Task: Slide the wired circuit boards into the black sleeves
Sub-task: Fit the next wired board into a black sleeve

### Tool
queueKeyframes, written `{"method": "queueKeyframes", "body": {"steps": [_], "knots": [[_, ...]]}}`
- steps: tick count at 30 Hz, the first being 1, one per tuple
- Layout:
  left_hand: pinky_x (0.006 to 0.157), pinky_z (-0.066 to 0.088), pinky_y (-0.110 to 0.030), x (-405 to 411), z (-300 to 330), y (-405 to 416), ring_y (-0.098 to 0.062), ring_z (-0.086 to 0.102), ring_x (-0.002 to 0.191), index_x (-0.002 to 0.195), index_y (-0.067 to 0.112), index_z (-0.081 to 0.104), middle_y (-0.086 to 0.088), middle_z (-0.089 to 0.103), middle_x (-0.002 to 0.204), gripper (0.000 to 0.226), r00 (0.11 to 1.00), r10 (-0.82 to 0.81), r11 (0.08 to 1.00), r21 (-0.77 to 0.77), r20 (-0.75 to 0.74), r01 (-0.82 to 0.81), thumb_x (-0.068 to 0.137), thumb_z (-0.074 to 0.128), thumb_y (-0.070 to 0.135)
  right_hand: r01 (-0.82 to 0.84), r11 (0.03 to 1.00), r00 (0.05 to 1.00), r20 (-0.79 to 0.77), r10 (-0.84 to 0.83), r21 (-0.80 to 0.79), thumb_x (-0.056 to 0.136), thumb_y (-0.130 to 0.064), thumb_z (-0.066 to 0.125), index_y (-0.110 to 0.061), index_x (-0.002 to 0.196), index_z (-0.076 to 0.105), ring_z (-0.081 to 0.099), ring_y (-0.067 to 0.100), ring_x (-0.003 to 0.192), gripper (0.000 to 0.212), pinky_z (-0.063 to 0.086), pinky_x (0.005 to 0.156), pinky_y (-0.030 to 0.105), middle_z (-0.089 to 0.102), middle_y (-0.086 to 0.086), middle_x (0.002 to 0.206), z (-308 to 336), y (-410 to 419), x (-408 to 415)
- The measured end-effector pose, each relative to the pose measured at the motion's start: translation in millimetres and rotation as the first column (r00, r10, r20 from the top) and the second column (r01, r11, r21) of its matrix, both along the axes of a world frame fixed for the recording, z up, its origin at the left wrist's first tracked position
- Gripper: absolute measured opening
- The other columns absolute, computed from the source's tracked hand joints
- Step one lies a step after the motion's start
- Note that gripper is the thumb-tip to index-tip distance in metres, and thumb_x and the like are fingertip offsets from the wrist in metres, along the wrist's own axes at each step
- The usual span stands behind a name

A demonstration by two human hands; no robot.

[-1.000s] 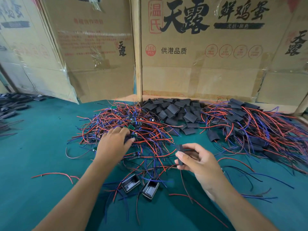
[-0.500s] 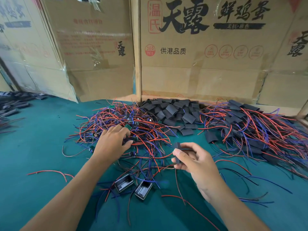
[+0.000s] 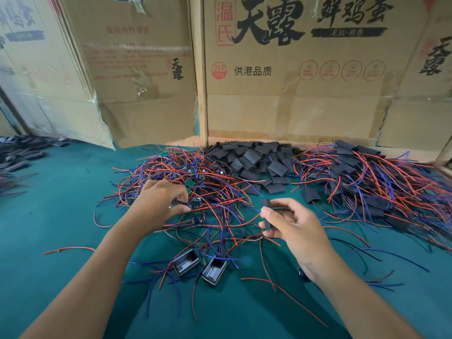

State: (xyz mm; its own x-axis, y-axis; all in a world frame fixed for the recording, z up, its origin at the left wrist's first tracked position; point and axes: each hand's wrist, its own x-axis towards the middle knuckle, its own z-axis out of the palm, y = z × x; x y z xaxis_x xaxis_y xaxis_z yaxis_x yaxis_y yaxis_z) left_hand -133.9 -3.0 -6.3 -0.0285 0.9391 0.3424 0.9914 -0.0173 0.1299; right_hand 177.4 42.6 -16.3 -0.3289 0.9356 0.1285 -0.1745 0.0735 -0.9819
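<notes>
Fingers of the right hand pinch a black sleeve above the green bench; the left hand pinches a wired circuit board in the tangled pile. Loose sleeves lie behind.

On the table, a tangle of wired circuit boards lies left of centre, with a heap of sleeves just to its right and behind. Right of that heap lies a pile of sleeved boards. Cardboard boxes stand behind all three. Two open housings lie side by side in front of the tangle. More sleeves lie at the far left edge.
</notes>
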Motion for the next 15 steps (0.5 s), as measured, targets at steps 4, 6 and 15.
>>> {"method": "queueKeyframes", "body": {"steps": [4, 6, 15], "knots": [[0.086, 0.03, -0.032, -1, -2, -1, -0.007, 0.054, 0.091, 0.094, 0.037, 0.058, 0.022, 0.059, 0.09, 0.018, 0.991, -0.05, 0.998, -0.042, 0.12, 0.056, 0.086, 0.071, 0.046, 0.034, 0.999, 0.999, 0.013, -0.035, 0.03, 0.085, -0.016, 0.073, -0.01, 0.1, 0.066, 0.07, 0.02, 0.073, 0.017, 0.058, 0.064, 0.028, 0.073, 0.009, 0.085, 4, 2, 2], [0.089, 0.036, -0.035, 0, -4, -1, -0.007, 0.053, 0.09, 0.096, 0.035, 0.059, 0.021, 0.059, 0.091, 0.019, 0.99, -0.058, 0.994, -0.083, 0.126, 0.069, 0.087, 0.07, 0.047, 0.047, 0.998, 0.999, 0.007, -0.047, 0.032, 0.085, -0.014, 0.072, -0.01, 0.098, 0.065, 0.07, 0.02, 0.071, 0.015, 0.058, 0.063, 0.028, 0.073, 0.01, 0.084, 6, 3, 3], [0.096, 0.037, -0.042, 12, -10, 4, -0.007, 0.051, 0.088, 0.105, 0.038, 0.064, 0.017, 0.058, 0.087, 0.019, 0.997, -0.047, 0.996, -0.069, 0.069, 0.052, 0.098, 0.052, 0.051, 0.042, 0.998, 0.998, 0.05, -0.044, 0.042, 0.087, -0.012, 0.071, -0.009, 0.099, 0.065, 0.07, 0.017, 0.071, 0.015, 0.058, 0.061, 0.025, 0.074, 0.003, 0.08, 9, 3, 6]]}}
